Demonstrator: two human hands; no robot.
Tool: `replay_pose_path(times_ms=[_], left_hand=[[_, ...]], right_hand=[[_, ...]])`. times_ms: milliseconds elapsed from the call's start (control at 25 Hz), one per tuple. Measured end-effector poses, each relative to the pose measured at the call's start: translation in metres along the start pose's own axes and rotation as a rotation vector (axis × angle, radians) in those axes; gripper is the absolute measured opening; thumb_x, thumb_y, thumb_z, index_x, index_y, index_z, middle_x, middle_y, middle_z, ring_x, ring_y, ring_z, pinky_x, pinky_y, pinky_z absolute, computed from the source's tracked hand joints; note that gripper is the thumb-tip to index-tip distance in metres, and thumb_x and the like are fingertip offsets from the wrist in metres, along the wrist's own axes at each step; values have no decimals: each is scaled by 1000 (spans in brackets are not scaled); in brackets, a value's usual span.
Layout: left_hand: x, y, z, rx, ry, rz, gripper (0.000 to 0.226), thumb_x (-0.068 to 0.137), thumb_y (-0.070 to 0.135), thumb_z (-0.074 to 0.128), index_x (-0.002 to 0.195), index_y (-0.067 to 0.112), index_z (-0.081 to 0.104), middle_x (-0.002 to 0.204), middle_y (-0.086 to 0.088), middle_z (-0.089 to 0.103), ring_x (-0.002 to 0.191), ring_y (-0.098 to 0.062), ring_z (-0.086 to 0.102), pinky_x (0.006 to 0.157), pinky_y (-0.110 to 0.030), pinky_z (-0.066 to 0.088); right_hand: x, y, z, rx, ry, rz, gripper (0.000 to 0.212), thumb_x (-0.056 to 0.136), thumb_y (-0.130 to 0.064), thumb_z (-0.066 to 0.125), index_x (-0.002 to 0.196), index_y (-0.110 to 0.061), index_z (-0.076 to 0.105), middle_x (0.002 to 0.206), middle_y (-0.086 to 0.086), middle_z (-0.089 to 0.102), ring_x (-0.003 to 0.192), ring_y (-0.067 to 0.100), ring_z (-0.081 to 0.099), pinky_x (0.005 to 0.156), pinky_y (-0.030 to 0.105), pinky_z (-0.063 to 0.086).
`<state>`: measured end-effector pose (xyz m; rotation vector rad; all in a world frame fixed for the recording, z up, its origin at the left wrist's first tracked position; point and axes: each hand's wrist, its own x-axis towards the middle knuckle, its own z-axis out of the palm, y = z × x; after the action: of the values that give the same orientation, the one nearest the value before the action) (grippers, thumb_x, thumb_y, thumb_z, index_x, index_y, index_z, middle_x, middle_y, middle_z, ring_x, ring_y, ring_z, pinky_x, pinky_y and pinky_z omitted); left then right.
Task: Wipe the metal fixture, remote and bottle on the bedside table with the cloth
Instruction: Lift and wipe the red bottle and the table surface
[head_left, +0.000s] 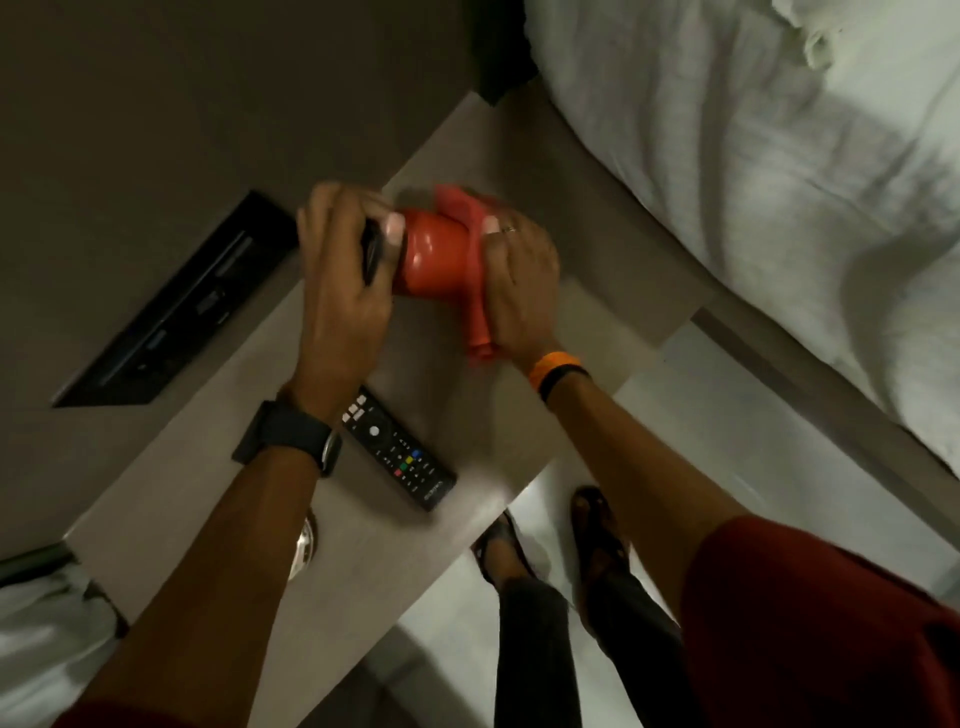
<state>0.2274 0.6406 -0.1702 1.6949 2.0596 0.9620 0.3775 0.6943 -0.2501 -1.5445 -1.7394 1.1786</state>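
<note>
A red bottle (431, 257) is held on its side above the bedside table (467, 415). My left hand (337, 270) grips its dark cap end. My right hand (519, 280) presses a red cloth (475, 312) around the bottle's other end, and a tail of cloth hangs down below that hand. A black remote (400, 452) lies flat on the table between my forearms. A shiny metal fixture (304, 545) shows at the table's near left, mostly hidden behind my left forearm.
A dark wall panel (176, 312) with switches and sockets runs along the wall left of the table. A bed with white linen (779, 182) fills the right side. My feet (545, 545) stand on the pale floor below the table's edge.
</note>
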Motion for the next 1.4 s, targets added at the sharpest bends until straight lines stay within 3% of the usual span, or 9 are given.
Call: replay_pose_path(times_ms=[120, 320, 440, 560, 680, 880, 1040, 1200, 1400], left_hand=[[-15, -16, 1, -81, -33, -16, 18, 102, 27, 43, 99, 11, 51, 116, -5, 47, 113, -31, 50, 98, -39, 45], [-13, -27, 8, -75, -31, 74, 15, 98, 19, 47, 100, 6, 54, 119, -28, 49, 105, -40, 54, 92, -44, 52], [-25, -19, 11, -76, 2, 148, 16, 100, 18, 47, 93, 5, 54, 117, -24, 50, 107, -38, 53, 93, -44, 48], [-15, -7, 16, 55, 119, 18, 33, 102, 26, 41, 97, -1, 59, 111, -21, 57, 99, -26, 53, 81, -22, 41], [12, -3, 14, 276, 210, -279, 35, 105, 35, 35, 109, 9, 58, 101, -8, 62, 80, -12, 51, 63, -17, 30], [44, 2, 19, 363, 30, -501, 44, 106, 46, 32, 113, 12, 58, 85, 2, 52, 77, -12, 51, 68, -28, 33], [44, -5, 12, 131, -205, -510, 50, 97, 58, 46, 127, 18, 50, 111, -3, 62, 97, -19, 63, 73, -26, 46], [38, -5, 0, -366, -377, -235, 75, 79, 31, 75, 143, 33, 37, 142, 2, 49, 126, -13, 53, 89, -23, 49], [20, 3, 8, -725, -7, -535, 37, 82, 5, 74, 111, 24, 59, 106, 5, 61, 99, -6, 64, 84, -26, 57]], right_hand=[[11, -10, 3, 40, 29, 142, 43, 104, -20, 33, 129, 1, 61, 132, 24, 62, 128, 39, 53, 113, 47, 39], [-6, -57, 40, -4, 155, -433, 42, 103, -24, 30, 126, -20, 64, 128, 2, 69, 122, 15, 56, 112, 21, 30], [5, -15, 19, -111, 180, -193, 43, 103, -27, 33, 126, -11, 66, 129, 14, 68, 125, 27, 56, 115, 35, 34], [28, 18, -4, -80, 95, 203, 35, 108, -15, 36, 118, -3, 67, 122, 19, 67, 117, 32, 59, 105, 35, 38], [37, -2, -2, 10, 192, 151, 35, 106, -13, 36, 96, -9, 68, 100, 12, 67, 96, 22, 60, 87, 29, 36], [-30, -40, 44, -87, 229, -304, 41, 105, -21, 31, 135, -15, 59, 138, 2, 63, 134, 16, 47, 122, 29, 25], [-9, 1, 14, -174, 325, -7, 44, 103, -28, 29, 129, -14, 62, 125, 11, 70, 121, 26, 58, 122, 39, 30], [12, 31, -5, -38, 264, 273, 41, 102, -33, 33, 90, -9, 64, 95, 17, 69, 89, 28, 62, 88, 48, 47], [29, 5, -25, 355, 529, 467, 45, 106, -14, 39, 62, -22, 38, 65, -6, 41, 64, 8, 39, 69, 34, 32]])
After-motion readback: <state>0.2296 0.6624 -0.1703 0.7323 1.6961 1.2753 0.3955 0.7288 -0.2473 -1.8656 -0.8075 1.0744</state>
